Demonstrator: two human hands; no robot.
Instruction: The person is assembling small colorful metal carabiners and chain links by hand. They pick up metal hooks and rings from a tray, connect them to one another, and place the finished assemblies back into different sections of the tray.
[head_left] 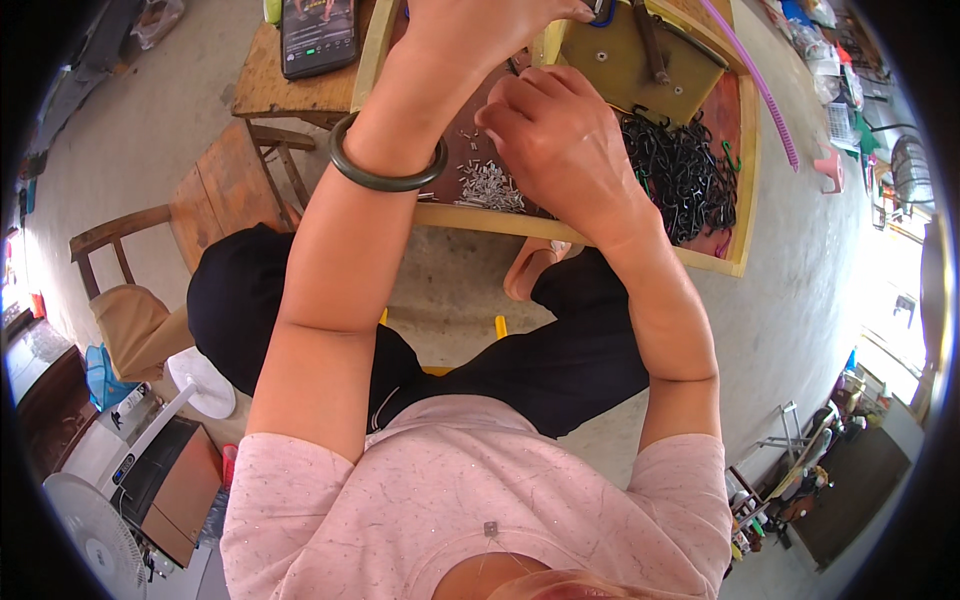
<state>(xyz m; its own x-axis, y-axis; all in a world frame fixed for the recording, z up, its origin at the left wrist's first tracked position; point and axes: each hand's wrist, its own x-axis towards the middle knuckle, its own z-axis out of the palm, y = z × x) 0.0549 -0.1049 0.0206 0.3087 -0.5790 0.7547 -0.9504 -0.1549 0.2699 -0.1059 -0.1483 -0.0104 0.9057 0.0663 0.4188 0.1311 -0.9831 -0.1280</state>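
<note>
My left hand [490, 22] reaches over the shallow wooden tray [742, 200], partly cut off by the upper edge. Its visible fingertips press together beside a small dark and blue piece [602, 12]; what they grip is unclear. Lower and to the right, my right hand [555, 135] is closed, its fingers curled in, and whatever is in them is hidden. Below its fingers lies a pile of small silvery metal tubes [488, 187]. Black hooks [685, 180] with a few green ones are heaped right of my right wrist. A greenish-yellow plate [610, 75] carries a brown metal bar [651, 45].
A phone [319, 38] with a lit screen lies on a wooden surface left of the tray. A purple coiled strip [765, 85] hangs over the tray's right side. Wooden chair [215, 190] and white fan [95, 530] stand to the left. Clutter lines the right wall.
</note>
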